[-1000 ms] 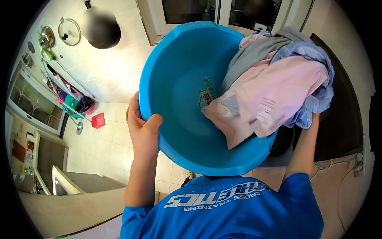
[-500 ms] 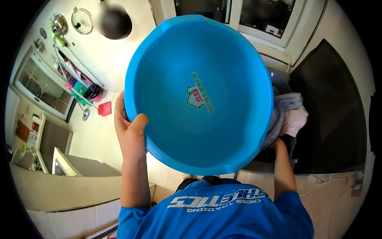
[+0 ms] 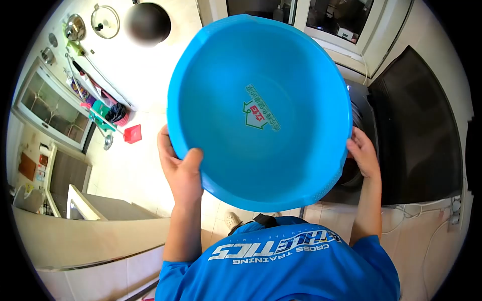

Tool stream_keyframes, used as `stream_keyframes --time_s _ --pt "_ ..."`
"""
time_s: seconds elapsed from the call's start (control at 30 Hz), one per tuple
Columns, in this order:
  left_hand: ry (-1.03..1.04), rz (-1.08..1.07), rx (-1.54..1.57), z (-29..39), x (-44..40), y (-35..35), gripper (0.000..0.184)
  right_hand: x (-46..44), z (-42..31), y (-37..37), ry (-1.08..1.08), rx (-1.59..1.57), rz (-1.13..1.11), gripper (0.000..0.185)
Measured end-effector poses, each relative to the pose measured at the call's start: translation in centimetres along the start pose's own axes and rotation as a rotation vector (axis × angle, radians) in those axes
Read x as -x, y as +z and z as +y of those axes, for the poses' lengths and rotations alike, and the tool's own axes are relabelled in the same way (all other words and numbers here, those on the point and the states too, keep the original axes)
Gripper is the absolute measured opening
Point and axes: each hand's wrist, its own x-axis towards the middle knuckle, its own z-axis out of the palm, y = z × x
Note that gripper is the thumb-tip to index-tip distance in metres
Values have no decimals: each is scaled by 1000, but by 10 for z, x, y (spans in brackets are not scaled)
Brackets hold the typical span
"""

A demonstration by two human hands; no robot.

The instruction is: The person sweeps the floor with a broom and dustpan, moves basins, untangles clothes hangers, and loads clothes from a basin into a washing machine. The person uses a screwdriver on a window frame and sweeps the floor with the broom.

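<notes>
A large blue plastic basin [image 3: 261, 165] with a printed green and red label inside is held up before me, its open side facing me. My left hand [image 3: 183, 170] is closed on its left rim, with the thumb over the edge and the fingers behind. At the right rim, my right hand [image 3: 365, 153] is closed on the edge, its fingers partly hidden. Just behind that hand is a dark appliance that looks like a top-loading washing machine [image 3: 359, 90], with a raised dark lid [image 3: 422, 130]. The basin covers much of the machine's opening.
A window [image 3: 334, 25] lies beyond the basin. On the left wall hang a dark pan [image 3: 148, 25] and a glass lid [image 3: 105, 22]. A red dustpan [image 3: 132, 134] is on the floor. White cables [image 3: 406, 213] run at the lower right.
My right hand has come up from the grey and pink cloths at the machine to the basin's right rim. Those cloths are out of sight now. The basin has shifted slightly right and up.
</notes>
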Motion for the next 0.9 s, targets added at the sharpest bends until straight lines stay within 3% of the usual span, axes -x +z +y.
stream_keyframes --time_s 0.07,0.17,0.2,0.23,0.27,0.3,0.33,0.4,0.43,0.47,0.53,0.57,0.6,0.67,0.7,0.77,0.8,0.83,0.9 --pt "57 -55 32 1 1 0 46 2 2 18 -87 127 52 42" --pt "114 -181 -4 24 -4 9 47 5 4 29 189 53 105 41" --pt "231 -252 -15 24 -7 12 49 6 13 28 247 -17 109 42" --pt "352 -307 -26 23 -9 20 49 9 11 29 241 -6 95 42" --pt "323 -379 -37 31 -4 30 51 14 8 33 151 -110 244 42" --pt "730 -378 -237 28 -3 38 56 18 6 34 62 -218 385 42" --pt "875 -475 -277 33 -4 56 49 22 5 25 18 -170 453 43" --pt "1100 -581 -395 33 11 81 6 34 14 -29 -126 93 569 44" --pt "1229 -580 -408 23 16 85 10 45 23 -66 -229 308 615 46" --pt "1236 -601 -409 16 15 86 8 60 23 -89 -322 57 713 47" --pt "1231 -616 -414 0 12 86 7 94 -42 -63 -705 674 845 43" --pt "1205 -563 -370 -9 7 84 9 111 -51 -84 -545 859 1106 42" --pt "1180 -513 -326 -14 2 82 11 131 -57 -107 -609 943 1212 42" --pt "1137 -478 -283 -13 -3 75 13 151 -87 -78 -508 983 1567 44" --pt "1101 -441 -235 -13 -6 72 15 161 -82 -97 -510 984 1558 44" --pt "995 -459 -227 -16 -11 63 21 180 -71 -157 -551 1687 1716 53" --pt "828 -407 -122 -19 -14 58 25 182 -73 -163 -573 1828 1670 62" --pt "661 -355 -17 -24 -16 53 29 185 -65 -175 -585 1830 1662 62" --pt "535 -252 -16 -39 -19 36 32 184 -29 -204 -129 797 1425 62"
